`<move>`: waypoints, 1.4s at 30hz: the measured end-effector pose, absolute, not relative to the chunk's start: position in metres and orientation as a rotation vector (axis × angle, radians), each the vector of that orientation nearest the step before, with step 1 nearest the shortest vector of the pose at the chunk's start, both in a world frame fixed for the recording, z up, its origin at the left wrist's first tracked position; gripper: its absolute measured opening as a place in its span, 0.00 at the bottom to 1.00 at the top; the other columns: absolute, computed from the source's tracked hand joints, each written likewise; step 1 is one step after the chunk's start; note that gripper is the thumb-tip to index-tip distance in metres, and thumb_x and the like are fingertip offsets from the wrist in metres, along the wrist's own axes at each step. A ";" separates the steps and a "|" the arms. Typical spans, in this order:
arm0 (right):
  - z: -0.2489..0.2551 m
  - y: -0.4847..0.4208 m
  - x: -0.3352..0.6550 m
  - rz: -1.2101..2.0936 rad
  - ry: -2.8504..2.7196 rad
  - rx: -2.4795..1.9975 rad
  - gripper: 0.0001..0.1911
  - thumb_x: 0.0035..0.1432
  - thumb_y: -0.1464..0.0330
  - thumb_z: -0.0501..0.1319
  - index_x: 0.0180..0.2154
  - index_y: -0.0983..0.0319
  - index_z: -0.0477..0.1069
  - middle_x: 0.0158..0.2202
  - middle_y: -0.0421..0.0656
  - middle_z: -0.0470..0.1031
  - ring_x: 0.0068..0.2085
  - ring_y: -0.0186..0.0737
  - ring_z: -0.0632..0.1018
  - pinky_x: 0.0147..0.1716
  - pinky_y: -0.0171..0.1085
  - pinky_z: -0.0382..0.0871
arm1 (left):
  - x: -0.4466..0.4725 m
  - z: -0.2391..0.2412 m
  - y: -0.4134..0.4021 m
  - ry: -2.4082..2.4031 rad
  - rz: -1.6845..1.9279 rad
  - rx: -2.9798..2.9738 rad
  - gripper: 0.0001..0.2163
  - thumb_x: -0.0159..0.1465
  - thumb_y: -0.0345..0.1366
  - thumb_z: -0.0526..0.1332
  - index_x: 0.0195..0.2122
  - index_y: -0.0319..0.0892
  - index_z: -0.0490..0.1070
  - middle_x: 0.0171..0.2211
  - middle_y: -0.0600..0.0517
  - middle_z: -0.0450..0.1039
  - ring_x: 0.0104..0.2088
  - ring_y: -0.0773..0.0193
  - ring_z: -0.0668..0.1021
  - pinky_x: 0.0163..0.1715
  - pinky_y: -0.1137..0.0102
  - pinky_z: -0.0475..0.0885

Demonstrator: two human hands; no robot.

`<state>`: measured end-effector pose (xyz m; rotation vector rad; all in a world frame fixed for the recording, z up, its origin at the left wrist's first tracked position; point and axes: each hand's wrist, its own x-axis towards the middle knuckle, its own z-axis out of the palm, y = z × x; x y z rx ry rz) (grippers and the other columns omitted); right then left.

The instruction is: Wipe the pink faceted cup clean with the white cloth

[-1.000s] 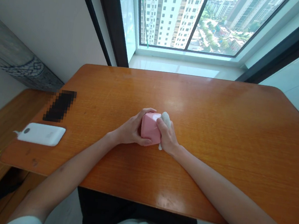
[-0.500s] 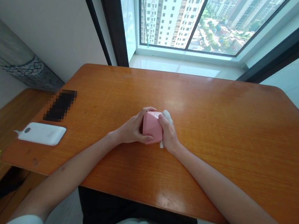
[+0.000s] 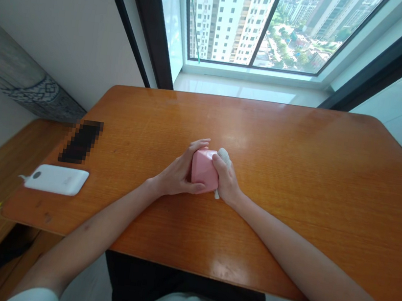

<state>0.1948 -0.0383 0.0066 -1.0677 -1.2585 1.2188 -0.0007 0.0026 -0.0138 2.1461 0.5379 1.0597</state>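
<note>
A small pink box-like object (image 3: 204, 171) with rounded edges is between my two hands over the middle of the table. My left hand (image 3: 180, 170) curves around its left side, the thumb on the near edge and the fingers along the far edge, a little raised. From the right, my right hand (image 3: 228, 181) clutches a wadded white cloth (image 3: 224, 156) against the object, its thumb resting on the pink top corner. A bit of the cloth also sticks out below that hand. The rest of the cloth is hidden by my palm.
The brown wooden table (image 3: 314, 160) runs up to the window sill (image 3: 249, 90). On its left side lie a white device (image 3: 57, 180) with a cable and a blurred-out dark rectangular item (image 3: 81, 142). A patterned curtain (image 3: 42, 90) hangs at the far left.
The fingers of my left hand have lifted slightly from the far edge of the pink object. My right hand and the cloth have hardly moved.
</note>
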 end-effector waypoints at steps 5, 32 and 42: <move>0.003 -0.038 0.195 1.208 -1.267 -1.076 0.28 0.70 0.41 0.61 0.32 0.57 0.65 0.26 0.36 0.65 0.28 0.35 0.65 0.25 0.35 0.61 | -0.003 -0.007 0.002 0.467 1.113 2.288 0.47 0.68 0.64 0.69 0.79 0.50 0.50 0.78 0.34 0.54 0.79 0.35 0.61 0.75 0.36 0.64; -0.002 -0.032 0.192 1.227 -1.187 -0.978 0.26 0.72 0.44 0.62 0.33 0.57 0.67 0.31 0.36 0.67 0.30 0.34 0.66 0.29 0.35 0.64 | -0.005 0.001 0.003 0.514 1.104 2.698 0.52 0.61 0.57 0.78 0.78 0.50 0.51 0.73 0.32 0.65 0.72 0.38 0.73 0.67 0.40 0.79; 0.005 -0.036 0.193 1.322 -1.177 -1.078 0.32 0.70 0.35 0.56 0.32 0.56 0.64 0.24 0.36 0.64 0.23 0.34 0.64 0.19 0.34 0.57 | -0.005 -0.001 0.005 0.484 1.124 2.685 0.53 0.60 0.57 0.79 0.78 0.48 0.51 0.72 0.31 0.65 0.73 0.38 0.73 0.68 0.41 0.78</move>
